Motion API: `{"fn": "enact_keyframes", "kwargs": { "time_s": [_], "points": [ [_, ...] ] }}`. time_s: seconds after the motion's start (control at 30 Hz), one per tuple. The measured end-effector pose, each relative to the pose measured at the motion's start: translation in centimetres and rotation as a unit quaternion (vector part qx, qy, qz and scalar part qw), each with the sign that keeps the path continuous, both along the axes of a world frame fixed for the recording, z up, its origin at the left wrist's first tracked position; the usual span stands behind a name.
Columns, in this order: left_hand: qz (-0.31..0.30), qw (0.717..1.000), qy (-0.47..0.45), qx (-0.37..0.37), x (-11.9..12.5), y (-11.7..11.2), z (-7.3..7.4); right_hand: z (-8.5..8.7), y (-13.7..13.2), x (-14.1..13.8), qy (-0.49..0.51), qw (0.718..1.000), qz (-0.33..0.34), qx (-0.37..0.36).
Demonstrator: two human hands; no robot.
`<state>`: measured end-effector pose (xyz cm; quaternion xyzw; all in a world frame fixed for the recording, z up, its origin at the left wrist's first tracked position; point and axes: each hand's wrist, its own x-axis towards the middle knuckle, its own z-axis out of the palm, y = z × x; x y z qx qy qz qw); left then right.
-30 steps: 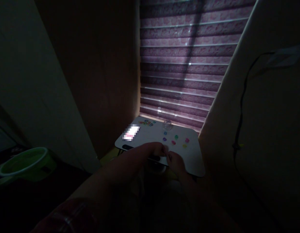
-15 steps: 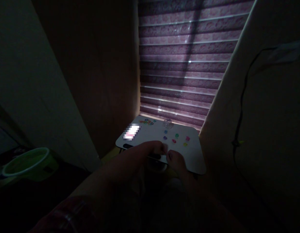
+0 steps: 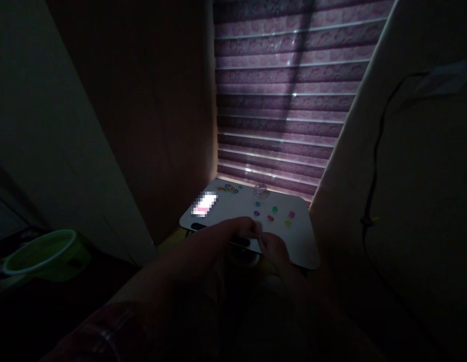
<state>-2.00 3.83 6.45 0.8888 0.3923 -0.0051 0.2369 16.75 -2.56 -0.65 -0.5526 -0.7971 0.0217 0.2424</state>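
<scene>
In a very dark room a small white table (image 3: 301,246) stands in front of a purple striped blind. My left hand (image 3: 243,229) and my right hand (image 3: 273,249) meet over its near edge, fingertips pinched together. What they pinch is too small and dark to make out. Just beyond the fingers lie several small coloured beads (image 3: 273,213) spread on the table. A second cluster of coloured beads (image 3: 228,189) lies at the far left corner. A small clear cup (image 3: 260,190) stands at the far edge.
A lit phone screen (image 3: 204,205) lies on the table's left side. A green basin (image 3: 43,254) sits low at the left. A dark cable (image 3: 375,166) hangs down the right wall. Walls close in on both sides of the table.
Both hands stay pinched together over the table's near edge. The view has shifted slightly, nothing else has moved.
</scene>
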Motion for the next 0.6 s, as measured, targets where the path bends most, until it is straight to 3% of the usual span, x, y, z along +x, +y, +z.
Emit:
{"fn": "enact_keyframes", "kwargs": {
  "time_s": [0.37, 0.6],
  "points": [
    [0.046, 0.999, -0.012, -0.008, 0.38, -0.16, -0.06, 0.17, -0.07, -0.24, -0.015, 1.000, -0.024, 0.004],
    [0.019, 0.999, -0.033, -0.022, 0.39, -0.47, 0.49, 0.38, -0.22, -0.29, -0.018, 1.000, -0.024, 0.005]
  ]
}}
